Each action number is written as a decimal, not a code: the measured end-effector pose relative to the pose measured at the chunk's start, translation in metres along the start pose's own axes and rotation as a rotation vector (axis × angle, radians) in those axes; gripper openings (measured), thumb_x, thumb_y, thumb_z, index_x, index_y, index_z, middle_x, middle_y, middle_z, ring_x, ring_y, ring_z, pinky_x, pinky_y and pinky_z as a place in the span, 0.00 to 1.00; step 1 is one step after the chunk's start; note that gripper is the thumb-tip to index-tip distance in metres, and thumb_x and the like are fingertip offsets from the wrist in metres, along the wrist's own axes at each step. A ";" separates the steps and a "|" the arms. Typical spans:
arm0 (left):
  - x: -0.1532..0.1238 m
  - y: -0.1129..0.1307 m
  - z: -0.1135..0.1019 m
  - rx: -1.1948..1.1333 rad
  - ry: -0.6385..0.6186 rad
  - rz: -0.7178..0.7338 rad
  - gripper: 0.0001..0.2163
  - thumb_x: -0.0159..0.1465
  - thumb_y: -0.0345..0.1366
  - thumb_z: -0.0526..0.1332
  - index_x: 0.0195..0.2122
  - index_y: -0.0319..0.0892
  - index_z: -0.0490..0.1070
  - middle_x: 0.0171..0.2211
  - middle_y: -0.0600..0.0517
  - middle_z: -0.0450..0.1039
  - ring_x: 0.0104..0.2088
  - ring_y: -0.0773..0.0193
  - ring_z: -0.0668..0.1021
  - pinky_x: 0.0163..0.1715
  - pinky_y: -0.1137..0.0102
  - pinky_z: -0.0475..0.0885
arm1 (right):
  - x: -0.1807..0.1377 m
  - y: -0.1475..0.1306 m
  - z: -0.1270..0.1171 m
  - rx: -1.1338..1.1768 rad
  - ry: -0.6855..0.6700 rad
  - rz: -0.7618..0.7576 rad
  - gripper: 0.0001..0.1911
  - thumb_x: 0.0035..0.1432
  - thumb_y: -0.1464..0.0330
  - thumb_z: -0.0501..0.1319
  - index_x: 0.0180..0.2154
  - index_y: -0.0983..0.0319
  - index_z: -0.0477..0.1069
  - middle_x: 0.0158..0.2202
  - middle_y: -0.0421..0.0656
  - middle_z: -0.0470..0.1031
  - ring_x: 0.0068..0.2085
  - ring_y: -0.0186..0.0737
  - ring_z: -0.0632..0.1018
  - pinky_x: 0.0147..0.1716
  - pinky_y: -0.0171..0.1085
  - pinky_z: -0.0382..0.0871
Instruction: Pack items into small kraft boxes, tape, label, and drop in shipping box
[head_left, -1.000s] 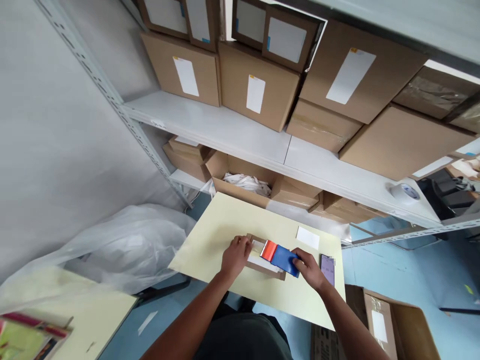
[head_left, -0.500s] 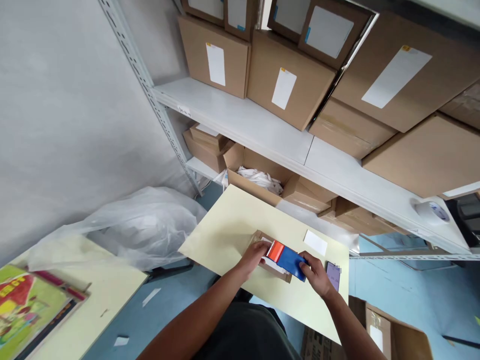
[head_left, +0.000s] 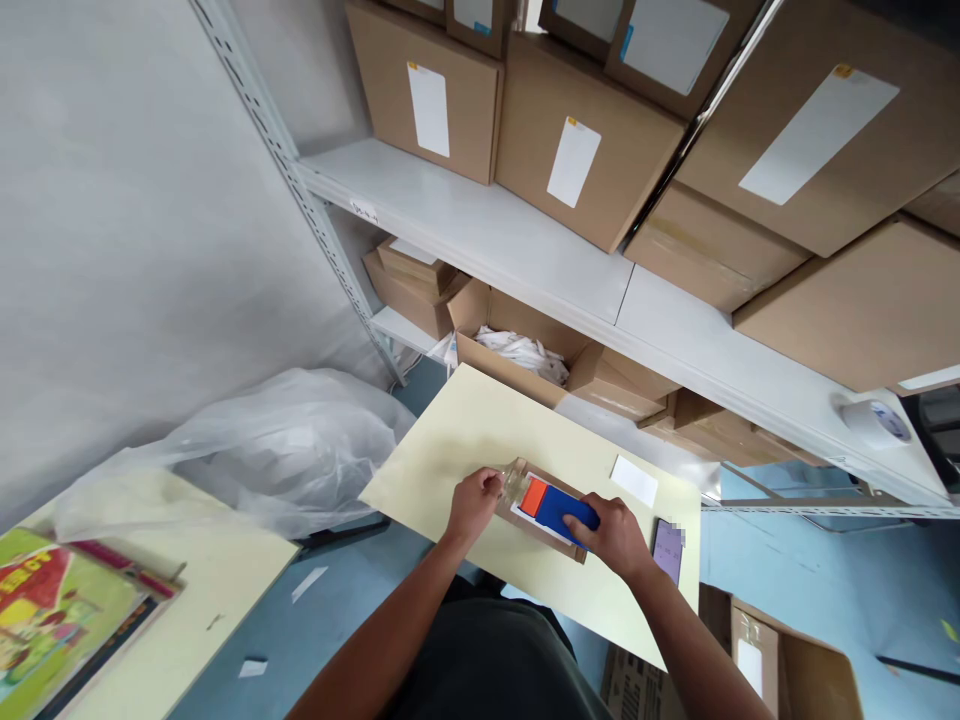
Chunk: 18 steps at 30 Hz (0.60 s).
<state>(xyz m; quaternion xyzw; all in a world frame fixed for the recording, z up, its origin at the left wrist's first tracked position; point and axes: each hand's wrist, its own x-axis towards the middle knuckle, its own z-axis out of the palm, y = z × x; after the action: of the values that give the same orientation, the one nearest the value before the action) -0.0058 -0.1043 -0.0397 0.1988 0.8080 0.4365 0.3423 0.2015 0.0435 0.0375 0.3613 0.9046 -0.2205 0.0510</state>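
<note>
My right hand (head_left: 616,532) is closed around the blue body of a tape dispenser (head_left: 561,508) with an orange-red end. The dispenser lies over a small flat cardboard box (head_left: 574,552) with a white label, partly covering both. At the box's left end my left hand (head_left: 475,500) has its fingers pinched together. Between those fingers and the box runs a shiny strip of clear tape (head_left: 513,482). A pale yellow table (head_left: 427,450) carries the box.
A white paper slip (head_left: 634,480) and a phone (head_left: 667,550) lie right of the box. Behind the table stands a shelf (head_left: 555,265) with large cartons (head_left: 585,130). A plastic bag (head_left: 300,440) and a colourful book (head_left: 56,610) are at left; an open carton (head_left: 814,665) is lower right.
My left hand has moved left, away from the dispenser, and clear tape now shows at the box's left end. My right hand has shifted slightly left and up with the dispenser.
</note>
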 end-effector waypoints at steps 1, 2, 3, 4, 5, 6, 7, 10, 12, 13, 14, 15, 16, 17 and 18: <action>0.001 -0.002 0.001 0.013 0.008 -0.005 0.10 0.65 0.37 0.56 0.33 0.45 0.77 0.31 0.53 0.81 0.34 0.63 0.80 0.35 0.72 0.67 | 0.002 -0.003 0.001 -0.024 -0.001 0.000 0.18 0.60 0.53 0.61 0.42 0.57 0.79 0.32 0.45 0.81 0.38 0.48 0.80 0.38 0.38 0.71; 0.001 -0.004 0.003 0.028 0.020 -0.002 0.10 0.66 0.36 0.56 0.33 0.45 0.77 0.31 0.53 0.81 0.34 0.63 0.80 0.35 0.72 0.67 | 0.003 -0.007 0.002 -0.047 -0.002 0.001 0.17 0.61 0.53 0.61 0.42 0.57 0.79 0.33 0.45 0.82 0.38 0.48 0.80 0.39 0.38 0.71; 0.002 -0.006 0.004 0.041 0.031 0.006 0.10 0.66 0.36 0.56 0.34 0.45 0.76 0.31 0.53 0.81 0.34 0.63 0.80 0.35 0.72 0.67 | 0.005 -0.011 0.003 -0.070 -0.004 0.003 0.17 0.61 0.53 0.61 0.42 0.57 0.79 0.33 0.45 0.82 0.38 0.47 0.80 0.39 0.38 0.71; 0.003 -0.007 0.006 0.051 0.040 0.014 0.10 0.66 0.36 0.55 0.35 0.45 0.76 0.32 0.53 0.81 0.34 0.63 0.80 0.34 0.72 0.66 | 0.007 -0.014 0.003 -0.093 -0.005 0.012 0.16 0.62 0.53 0.61 0.42 0.56 0.79 0.33 0.45 0.82 0.38 0.47 0.80 0.38 0.37 0.70; 0.005 -0.008 0.007 0.056 0.047 0.019 0.10 0.67 0.37 0.55 0.35 0.45 0.76 0.32 0.53 0.81 0.34 0.63 0.80 0.34 0.72 0.66 | 0.009 -0.018 0.003 -0.115 -0.009 0.025 0.16 0.62 0.53 0.61 0.41 0.57 0.79 0.33 0.45 0.83 0.37 0.47 0.81 0.37 0.37 0.70; 0.006 -0.009 0.009 0.060 0.052 0.021 0.10 0.67 0.37 0.54 0.36 0.45 0.76 0.32 0.53 0.81 0.34 0.63 0.80 0.34 0.72 0.66 | 0.011 -0.021 0.003 -0.136 -0.016 0.039 0.16 0.63 0.53 0.60 0.41 0.57 0.79 0.33 0.46 0.83 0.37 0.47 0.81 0.36 0.37 0.69; 0.008 -0.010 0.010 0.061 0.056 0.020 0.10 0.67 0.37 0.54 0.36 0.45 0.76 0.32 0.53 0.81 0.34 0.63 0.80 0.34 0.72 0.66 | 0.012 -0.023 0.002 -0.154 -0.025 0.052 0.16 0.63 0.53 0.60 0.40 0.57 0.79 0.33 0.46 0.83 0.36 0.48 0.81 0.35 0.37 0.68; 0.012 -0.013 0.014 0.050 0.041 0.007 0.10 0.67 0.37 0.54 0.35 0.45 0.75 0.34 0.53 0.81 0.36 0.62 0.80 0.35 0.71 0.67 | 0.015 -0.028 0.001 -0.183 -0.044 0.080 0.17 0.63 0.52 0.60 0.40 0.57 0.79 0.34 0.46 0.83 0.37 0.48 0.82 0.35 0.37 0.67; 0.014 -0.015 0.017 0.036 0.021 0.001 0.10 0.67 0.38 0.54 0.35 0.45 0.75 0.34 0.52 0.81 0.36 0.62 0.80 0.35 0.71 0.67 | 0.016 -0.030 0.000 -0.192 -0.046 0.092 0.17 0.63 0.52 0.60 0.40 0.56 0.78 0.34 0.46 0.83 0.37 0.47 0.82 0.35 0.37 0.67; 0.016 -0.017 0.018 0.034 0.010 0.001 0.11 0.67 0.39 0.54 0.35 0.45 0.75 0.34 0.52 0.80 0.36 0.62 0.80 0.35 0.71 0.67 | 0.016 -0.031 0.000 -0.196 -0.048 0.097 0.17 0.63 0.52 0.60 0.40 0.56 0.78 0.34 0.46 0.83 0.37 0.47 0.82 0.35 0.37 0.67; 0.018 -0.018 0.018 0.037 -0.006 0.008 0.11 0.67 0.40 0.54 0.35 0.45 0.75 0.34 0.52 0.80 0.36 0.62 0.80 0.35 0.71 0.67 | 0.017 -0.032 0.001 -0.201 -0.051 0.103 0.17 0.63 0.51 0.60 0.40 0.56 0.78 0.34 0.46 0.83 0.37 0.47 0.82 0.35 0.37 0.66; 0.020 -0.020 0.017 0.048 -0.022 0.016 0.12 0.67 0.41 0.54 0.35 0.45 0.75 0.34 0.52 0.80 0.37 0.62 0.80 0.36 0.71 0.67 | 0.017 -0.033 0.001 -0.205 -0.056 0.112 0.17 0.63 0.51 0.60 0.40 0.56 0.78 0.34 0.46 0.83 0.38 0.47 0.82 0.35 0.37 0.66; 0.023 -0.023 0.016 0.067 -0.040 0.020 0.12 0.67 0.42 0.54 0.36 0.45 0.75 0.35 0.52 0.80 0.38 0.61 0.80 0.36 0.71 0.67 | 0.017 -0.033 0.001 -0.207 -0.061 0.122 0.17 0.63 0.51 0.60 0.40 0.56 0.78 0.34 0.46 0.83 0.38 0.47 0.81 0.34 0.37 0.66; 0.026 -0.027 0.013 0.099 -0.056 0.010 0.11 0.67 0.43 0.55 0.39 0.45 0.75 0.36 0.52 0.80 0.38 0.61 0.80 0.36 0.70 0.68 | 0.018 -0.033 0.002 -0.205 -0.066 0.131 0.17 0.63 0.51 0.60 0.40 0.57 0.78 0.34 0.46 0.83 0.38 0.47 0.81 0.34 0.37 0.65; 0.029 -0.031 0.010 0.142 -0.068 -0.017 0.11 0.66 0.45 0.57 0.42 0.45 0.74 0.36 0.52 0.80 0.38 0.61 0.80 0.36 0.70 0.68 | 0.018 -0.033 0.002 -0.199 -0.071 0.139 0.18 0.63 0.51 0.60 0.39 0.57 0.78 0.35 0.46 0.83 0.37 0.46 0.81 0.34 0.37 0.65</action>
<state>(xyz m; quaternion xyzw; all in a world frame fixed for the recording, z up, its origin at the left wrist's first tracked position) -0.0190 -0.0971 -0.0803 0.2302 0.8265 0.3683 0.3582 0.1659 0.0330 0.0428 0.4080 0.8925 -0.1382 0.1338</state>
